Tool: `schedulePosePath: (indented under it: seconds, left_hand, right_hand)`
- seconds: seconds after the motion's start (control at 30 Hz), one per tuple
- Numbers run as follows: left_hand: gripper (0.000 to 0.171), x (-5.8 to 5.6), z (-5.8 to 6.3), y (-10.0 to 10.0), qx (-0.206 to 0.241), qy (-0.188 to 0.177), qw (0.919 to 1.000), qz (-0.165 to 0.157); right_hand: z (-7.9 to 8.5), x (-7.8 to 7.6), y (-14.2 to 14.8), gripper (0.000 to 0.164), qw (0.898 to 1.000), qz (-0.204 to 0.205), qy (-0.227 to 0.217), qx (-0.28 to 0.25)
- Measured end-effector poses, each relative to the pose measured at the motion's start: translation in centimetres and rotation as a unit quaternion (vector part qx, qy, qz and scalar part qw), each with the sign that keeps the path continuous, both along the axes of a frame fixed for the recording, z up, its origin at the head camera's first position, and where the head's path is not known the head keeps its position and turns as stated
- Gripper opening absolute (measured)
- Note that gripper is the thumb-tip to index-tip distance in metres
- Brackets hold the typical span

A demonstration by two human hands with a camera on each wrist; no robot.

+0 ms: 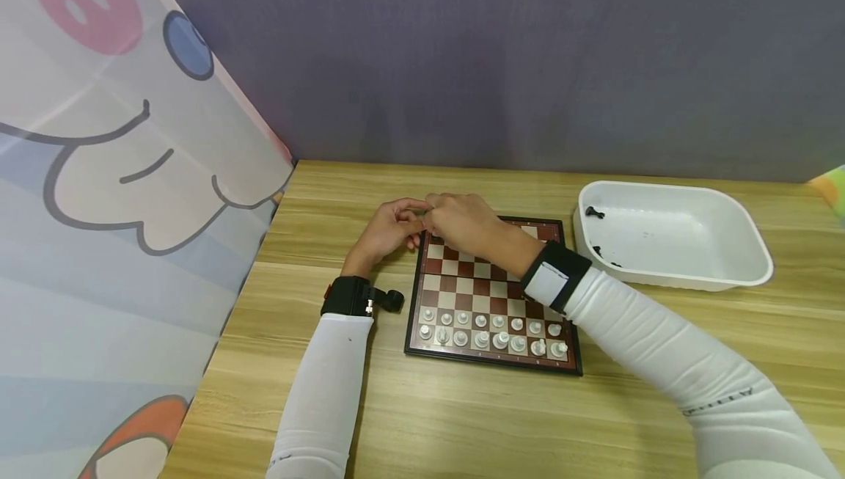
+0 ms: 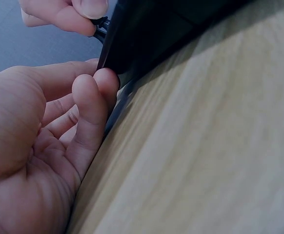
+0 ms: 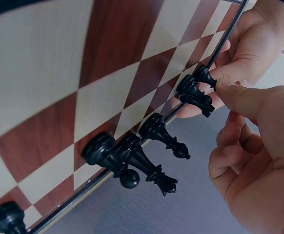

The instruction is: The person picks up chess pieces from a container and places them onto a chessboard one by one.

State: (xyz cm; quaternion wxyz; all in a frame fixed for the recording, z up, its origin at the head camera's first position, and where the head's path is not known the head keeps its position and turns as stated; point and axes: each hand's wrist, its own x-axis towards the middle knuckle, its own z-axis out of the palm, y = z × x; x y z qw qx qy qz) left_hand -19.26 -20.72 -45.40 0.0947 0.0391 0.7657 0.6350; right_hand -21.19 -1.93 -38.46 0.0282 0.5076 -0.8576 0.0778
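At the far left corner of the chessboard (image 1: 462,284), my right hand (image 1: 462,222) pinches a small black chess piece (image 3: 205,76) between thumb and finger, close against the squares. My left hand (image 1: 389,228) grips the board's edge at that same corner, fingertips right at the black rim in the left wrist view. Beside the pinched piece stands another black piece (image 3: 193,92). Along the far side, the right wrist view shows a black bishop (image 3: 164,134), a crowned black piece (image 3: 147,163) and a round-headed black piece (image 3: 108,156). In the head view my hands hide most of them.
Two rows of white pieces (image 1: 491,332) stand along the board's near side. To the right, a white plastic tub (image 1: 673,277) contains a few black pieces (image 1: 594,213). A grey partition (image 1: 462,61) rises behind the wooden table (image 1: 330,244), with a cartoon-printed wall (image 1: 132,281) at left.
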Motion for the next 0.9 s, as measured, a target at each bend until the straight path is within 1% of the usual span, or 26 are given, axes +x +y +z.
schedulePosePath:
  seconds: [0.4, 0.47, 0.57, 0.63, 0.8, 0.9]
  left_hand:
    - [0.037, 0.1, 0.1, -0.1, -0.002, -0.005, 1.0000, 0.004]
    - [0.038, 0.1, 0.1, 0.0, -0.003, -0.004, 1.0000, 0.003]
    - [0.040, 0.0, 0.0, 0.0, -0.003, -0.003, 1.0000, -0.001]
    - [0.038, -0.1, -0.1, 0.1, -0.002, -0.002, 1.0000, -0.003]
    - [0.033, -0.1, -0.2, 0.1, -0.002, -0.003, 1.0000, -0.002]
    - [0.032, 0.0, -0.2, 0.0, -0.005, -0.003, 1.0000, -0.001]
  right_hand:
    - [0.2, 0.2, 0.0, 0.008, 1.000, -0.009, -0.015, 0.018]
    - [0.3, 0.3, 0.1, 0.010, 1.000, -0.011, -0.016, 0.023]
    - [0.7, 0.4, 0.5, 0.019, 0.999, -0.015, -0.017, 0.023]
    - [1.0, 0.4, 0.9, 0.023, 1.000, -0.018, -0.014, 0.014]
    - [2.0, 0.3, 2.6, 0.019, 0.999, -0.032, -0.017, -0.032]
    - [2.5, 0.3, 3.9, 0.018, 0.997, -0.051, -0.023, -0.050]
